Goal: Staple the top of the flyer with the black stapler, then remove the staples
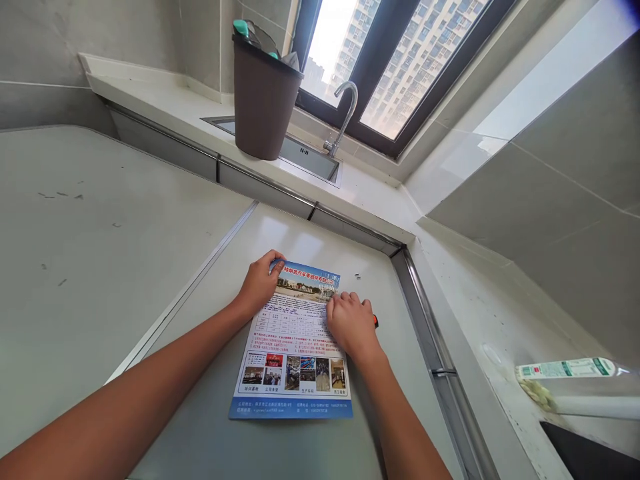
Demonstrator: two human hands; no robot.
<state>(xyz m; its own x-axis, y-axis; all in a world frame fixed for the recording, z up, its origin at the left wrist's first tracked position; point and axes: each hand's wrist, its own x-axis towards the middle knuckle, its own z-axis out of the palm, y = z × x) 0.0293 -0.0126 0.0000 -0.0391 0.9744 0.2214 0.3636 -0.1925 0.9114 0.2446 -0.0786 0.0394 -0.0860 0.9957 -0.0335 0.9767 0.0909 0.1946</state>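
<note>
A printed flyer (pixel 295 343) with blue borders, red heading, text and small photos lies against the pale cabinet door. At its upper left corner, my left hand (pixel 262 283) pinches the edge, thumb on the front. My right hand (pixel 353 327) is closed in a fist over the flyer's right edge. From its far side pokes the black and orange end of a small tool (pixel 376 321); the rest is hidden by the fingers. Several small dark marks (pixel 357 276) show on the door to the upper right of the flyer.
Above the pale cabinet doors (pixel 200 373), a brown bin (pixel 265 100) with things in it stands at the sink (pixel 313 160) by a chrome tap (pixel 345 113). A window is behind. On the right counter lies a white and green tube (pixel 567 369).
</note>
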